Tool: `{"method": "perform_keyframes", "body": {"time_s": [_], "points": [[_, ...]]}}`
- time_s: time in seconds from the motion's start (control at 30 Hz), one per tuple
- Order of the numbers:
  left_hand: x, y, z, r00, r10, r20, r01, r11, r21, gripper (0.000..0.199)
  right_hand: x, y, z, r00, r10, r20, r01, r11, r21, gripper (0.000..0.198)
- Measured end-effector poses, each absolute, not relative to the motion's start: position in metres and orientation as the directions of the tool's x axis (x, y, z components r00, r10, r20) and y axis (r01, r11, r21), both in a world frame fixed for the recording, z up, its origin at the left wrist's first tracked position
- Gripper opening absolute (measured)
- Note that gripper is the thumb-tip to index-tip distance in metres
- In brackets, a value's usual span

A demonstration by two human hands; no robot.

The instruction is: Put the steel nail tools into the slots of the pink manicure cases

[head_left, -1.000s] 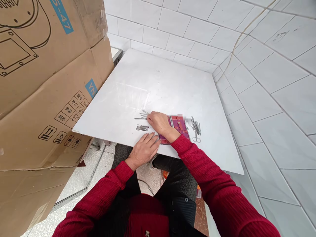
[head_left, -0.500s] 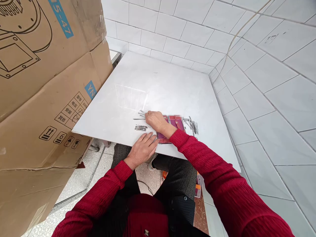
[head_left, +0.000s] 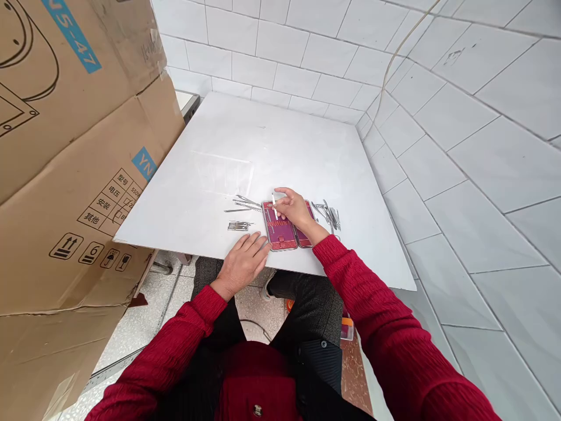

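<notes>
An open manicure case [head_left: 283, 245] with a red and purple lining lies near the table's front edge. My right hand [head_left: 293, 207] is above it, pinching a slim pale manicure tool [head_left: 274, 202] between thumb and fingers. At least one thin metal tool is in the case's left half. Flat on the table, my left hand [head_left: 245, 257] rests with fingers stretched out, their tips close to the case's lower left corner. Several thin metal tools [head_left: 243, 203] lie left of the case, with a nail clipper [head_left: 239, 225] below them. Right of the case are metal nippers and other tools [head_left: 328, 215], partly overlapping.
The white table [head_left: 298, 152] meets tiled walls [head_left: 289, 70] at the back and right. Large cardboard boxes [head_left: 79, 193] stand along the left side. A thin cable [head_left: 388, 70] runs down the wall corner.
My right hand has moved from the thin tools on the left to over the case, now with a slim pale tool in it. My left hand stays flat. The view has shifted slightly.
</notes>
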State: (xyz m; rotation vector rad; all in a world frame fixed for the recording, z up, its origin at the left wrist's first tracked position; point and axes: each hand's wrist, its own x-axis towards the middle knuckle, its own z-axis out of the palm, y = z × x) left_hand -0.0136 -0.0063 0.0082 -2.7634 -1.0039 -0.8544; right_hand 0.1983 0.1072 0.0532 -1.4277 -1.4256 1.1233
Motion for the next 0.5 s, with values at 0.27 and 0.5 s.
{"method": "perform_keyframes", "body": {"time_s": [0.27,0.5], "points": [[-0.0125,-0.0050,0.0083,0.632,0.563,0.533,0.625,-0.776,0.079,0.032,0.1953,0.1015,0.0503,-0.062,0.998,-0.026,0.166,-0.015,-0.986,0.049],[-0.0123,-0.0047,0.0094,0.634,0.565,0.527,0.617,-0.781,0.095,0.036,0.1918,0.1036,0.0445,-0.031,0.998,-0.057,0.148,-0.052,-0.988,0.036]]}}
